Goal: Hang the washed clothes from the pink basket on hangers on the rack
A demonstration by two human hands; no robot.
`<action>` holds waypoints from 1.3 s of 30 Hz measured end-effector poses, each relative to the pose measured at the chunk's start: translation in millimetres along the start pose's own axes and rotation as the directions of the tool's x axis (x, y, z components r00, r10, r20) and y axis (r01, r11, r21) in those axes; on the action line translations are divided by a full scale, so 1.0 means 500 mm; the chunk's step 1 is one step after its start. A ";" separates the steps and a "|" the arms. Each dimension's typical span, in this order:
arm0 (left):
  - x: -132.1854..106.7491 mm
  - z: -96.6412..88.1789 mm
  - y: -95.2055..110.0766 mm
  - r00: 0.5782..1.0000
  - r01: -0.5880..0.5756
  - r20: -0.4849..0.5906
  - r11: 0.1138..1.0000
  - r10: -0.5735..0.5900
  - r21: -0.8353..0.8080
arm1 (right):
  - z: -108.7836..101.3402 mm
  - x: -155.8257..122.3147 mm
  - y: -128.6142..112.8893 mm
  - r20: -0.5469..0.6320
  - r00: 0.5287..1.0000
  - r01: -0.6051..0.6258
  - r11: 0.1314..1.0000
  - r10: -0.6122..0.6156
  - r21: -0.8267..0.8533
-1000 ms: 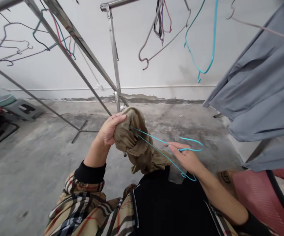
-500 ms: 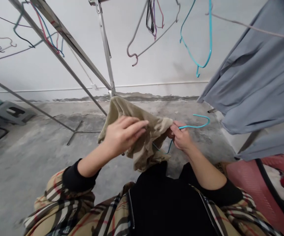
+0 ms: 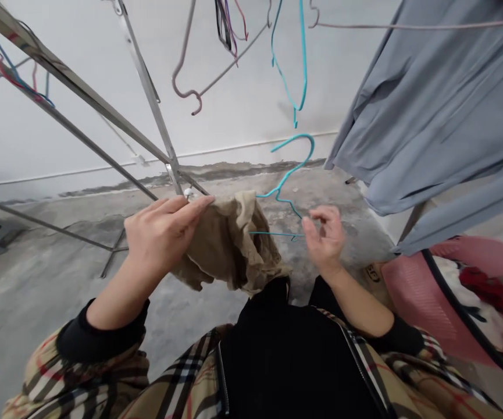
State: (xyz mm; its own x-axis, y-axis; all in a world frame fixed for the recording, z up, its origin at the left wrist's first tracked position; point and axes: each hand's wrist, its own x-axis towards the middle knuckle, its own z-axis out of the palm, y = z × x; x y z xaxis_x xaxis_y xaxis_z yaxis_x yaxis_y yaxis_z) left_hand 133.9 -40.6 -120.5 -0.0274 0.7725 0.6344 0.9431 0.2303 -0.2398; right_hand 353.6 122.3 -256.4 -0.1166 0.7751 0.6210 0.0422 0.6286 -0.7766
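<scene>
1. The left hand [image 3: 159,233], left of the middle of the frame, is closed on the top edge of a crumpled brown-green cloth [image 3: 216,241]. Its fingers lie along that edge; the thumb is hard to see.
2. The cloth is in the middle of the frame, in the air above the rough grey concrete floor [image 3: 37,314]. It hangs down in folds.
3. A thin bright blue hanger [image 3: 286,176] is partly inside the cloth. Its left part is hidden in there, and its right part pokes out. Its curved hook points up and bends over to the left.
4. The right hand [image 3: 326,238], right of the middle, has its fingers bent and its thumb up. It is at the right end of the hanger. I cannot tell if it is gripping the wire or only next to it.
5. At the top of the frame, a thicker blue hanger [image 3: 304,58] and a dull pinkish-grey hanger [image 3: 184,43] hang in front of the white wall [image 3: 242,122].
6. Shiny metal rack bars [image 3: 81,92] slant across the upper left.
7. A big smooth grey-blue cloth [image 3: 430,110] hangs at the upper right.
8. At the lower right is a pink basket with a black rim [image 3: 417,297], with red and white clothes [image 3: 491,291] in it. A brown cardboard box [image 3: 375,276] is just beside it.
</scene>
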 end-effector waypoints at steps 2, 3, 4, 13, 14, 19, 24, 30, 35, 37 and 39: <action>-0.003 -0.007 -0.003 0.998 0.021 -0.055 1.000 -0.020 0.016 | 0.003 -0.052 0.036 0.010 0.997 -0.078 0.997 0.078 -0.002; -0.004 -0.010 -0.002 0.997 0.032 -0.072 0.999 -0.031 0.016 | 0.010 -0.075 0.050 0.089 0.987 -0.135 0.991 0.134 0.011; -0.003 -0.013 -0.001 0.996 0.042 -0.084 0.999 -0.041 0.012 | 0.020 -0.094 0.060 0.195 0.963 -0.194 0.981 0.186 0.020; -0.015 -0.018 -0.005 0.990 0.032 -0.128 0.987 -0.053 -0.160 | 0.091 -0.088 0.080 0.576 0.709 -0.582 0.799 0.407 0.151; -0.022 -0.016 -0.015 0.989 0.044 -0.128 0.980 -0.069 -0.192 | 0.083 -0.082 0.085 0.601 0.660 -0.667 0.720 0.450 0.192; -0.057 0.010 -0.080 0.960 0.047 -0.252 0.958 -0.121 -0.282 | 0.028 -0.060 0.104 0.671 0.464 -0.885 0.274 0.579 0.377; -0.084 0.031 -0.125 0.925 -0.057 -0.379 0.978 -0.023 -0.200 | -0.007 -0.026 0.106 0.526 0.552 -0.827 0.346 0.647 0.442; -0.128 0.068 -0.117 0.958 0.011 -0.288 1.000 -0.004 0.022 | -0.055 0.015 0.066 0.291 0.814 -0.575 0.767 0.502 0.285; -0.165 0.106 -0.104 0.913 0.325 -0.150 0.899 -0.379 -0.295 | -0.113 0.069 -0.011 0.707 0.707 -0.060 0.997 0.008 0.048; -0.169 0.109 -0.102 0.895 0.348 -0.116 0.836 -0.432 -0.424 | -0.119 0.097 -0.028 0.603 0.790 0.142 0.990 -0.111 -0.003; -0.166 0.107 -0.100 0.894 0.325 -0.109 0.795 -0.435 -0.512 | -0.110 0.121 -0.036 0.530 0.828 0.289 0.949 -0.183 -0.125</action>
State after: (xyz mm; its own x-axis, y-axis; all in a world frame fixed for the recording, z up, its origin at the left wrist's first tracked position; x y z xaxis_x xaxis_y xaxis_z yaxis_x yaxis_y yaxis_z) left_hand 71.3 -84.5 -200.5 -0.3987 0.5260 0.7513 0.9107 0.1306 0.3919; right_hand 400.6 161.5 -199.2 -0.6298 0.4931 0.6001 0.1301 0.8287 -0.5444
